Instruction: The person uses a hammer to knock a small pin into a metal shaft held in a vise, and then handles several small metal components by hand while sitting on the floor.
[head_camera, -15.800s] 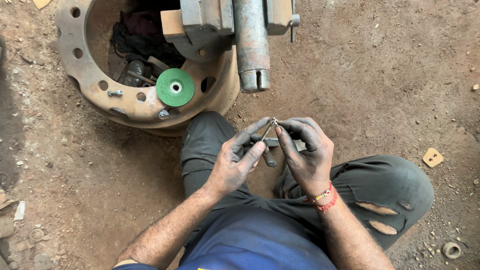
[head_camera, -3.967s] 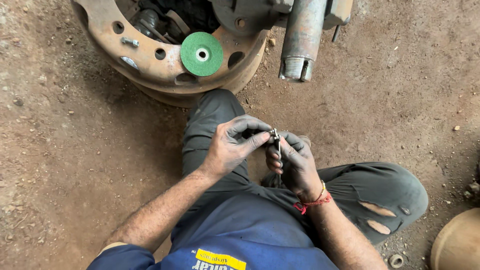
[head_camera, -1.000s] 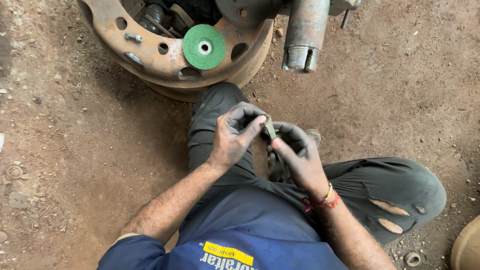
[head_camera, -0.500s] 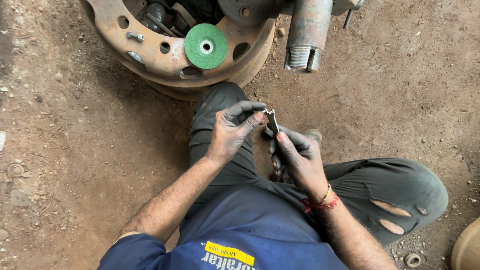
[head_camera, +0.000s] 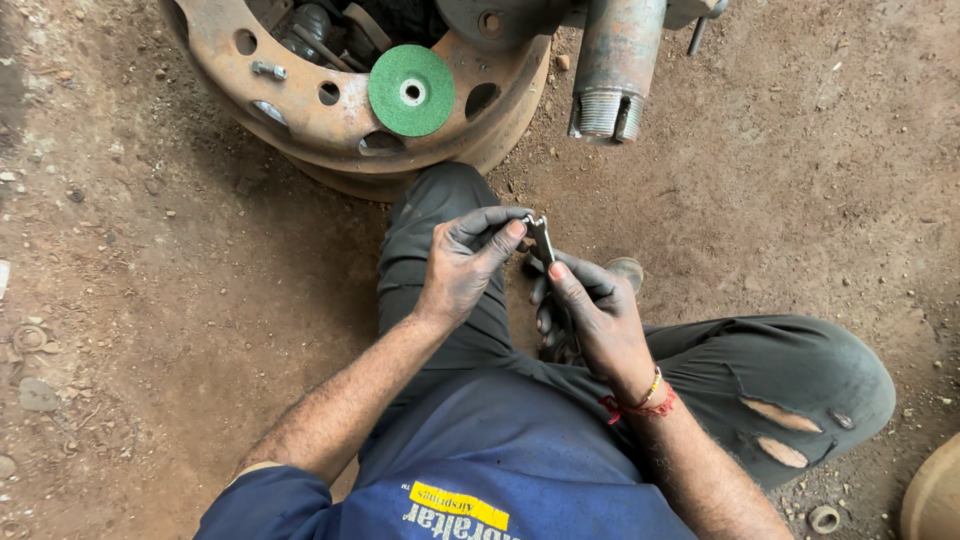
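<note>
A rusty steel wheel rim (head_camera: 300, 110) with round holes lies on the packed brown dirt floor (head_camera: 150, 300), bolts and dark parts heaped in its hollow. A flat green grinding disc (head_camera: 411, 90) with a pale centre hole rests on its flange. Below it, the grease-blackened left hand (head_camera: 462, 268) has its fingers (head_camera: 508, 232) pinched on the top of a small slim metal piece (head_camera: 541, 238), held upright over the knee. The right hand (head_camera: 597, 318), equally grimy, with a red and yellow thread band on its wrist, grips the piece's lower end, thumb pressed along it. Farther right, a worn grey threaded steel shaft (head_camera: 612, 70) juts down from above. Torn dark trousers (head_camera: 790, 400) cover the bent leg.
</note>
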